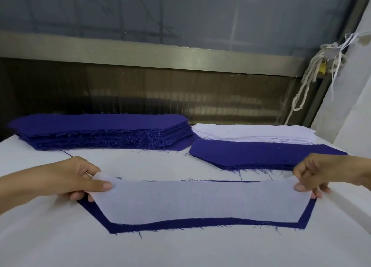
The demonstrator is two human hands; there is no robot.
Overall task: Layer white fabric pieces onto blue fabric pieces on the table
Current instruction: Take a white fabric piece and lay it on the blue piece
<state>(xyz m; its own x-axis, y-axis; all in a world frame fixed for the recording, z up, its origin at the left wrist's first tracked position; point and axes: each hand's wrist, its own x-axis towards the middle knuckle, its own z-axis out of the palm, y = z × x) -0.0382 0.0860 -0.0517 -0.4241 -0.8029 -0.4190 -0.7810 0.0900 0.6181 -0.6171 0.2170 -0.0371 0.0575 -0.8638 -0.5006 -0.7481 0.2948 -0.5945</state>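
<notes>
The white piece (pixel 200 200) (limp, light, judged easily creased) is pinched at its far corners by the left hand (pixel 76 178) and right hand (pixel 321 172), over the blue piece (pixel 180 224).

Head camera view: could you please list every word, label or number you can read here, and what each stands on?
None: no text can be read.
The white fabric piece, the blue fabric piece under it, the blue stack, the white stack and the table show no print.
The small yellow object by the cords is too small to tell.
</notes>
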